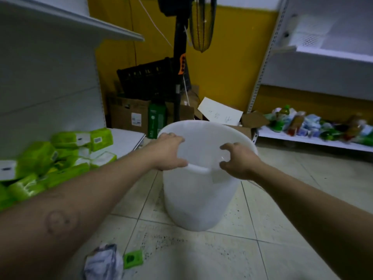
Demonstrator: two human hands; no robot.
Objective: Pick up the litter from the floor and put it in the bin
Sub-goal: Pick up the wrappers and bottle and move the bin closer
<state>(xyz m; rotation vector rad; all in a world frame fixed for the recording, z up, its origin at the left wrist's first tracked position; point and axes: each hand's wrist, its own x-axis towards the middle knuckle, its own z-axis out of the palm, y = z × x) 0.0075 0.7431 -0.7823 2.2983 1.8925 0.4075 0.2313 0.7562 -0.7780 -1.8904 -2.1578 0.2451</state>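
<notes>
While bin [199, 199] rim is clamped by left hand [169, 151], right hand [240, 158] fingers are curled apart at rim; grip cannot be confirmed. Crumpled paper [104, 263] and green wrapper [133, 259] lie near bin's base: judged light, soft, pinchable anywhere.

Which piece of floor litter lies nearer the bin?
The flat green packet, just right of the crumpled whitish wad; it sits closer to the white bin.

Dim light is falling on a pale tiled floor [292, 209], white shelving is standing left [50, 77] and right [323, 67] of the black fan stand [180, 47], a yellow wall [232, 57] is rising behind it, and cardboard boxes [125, 116] are sitting at its foot.
</notes>
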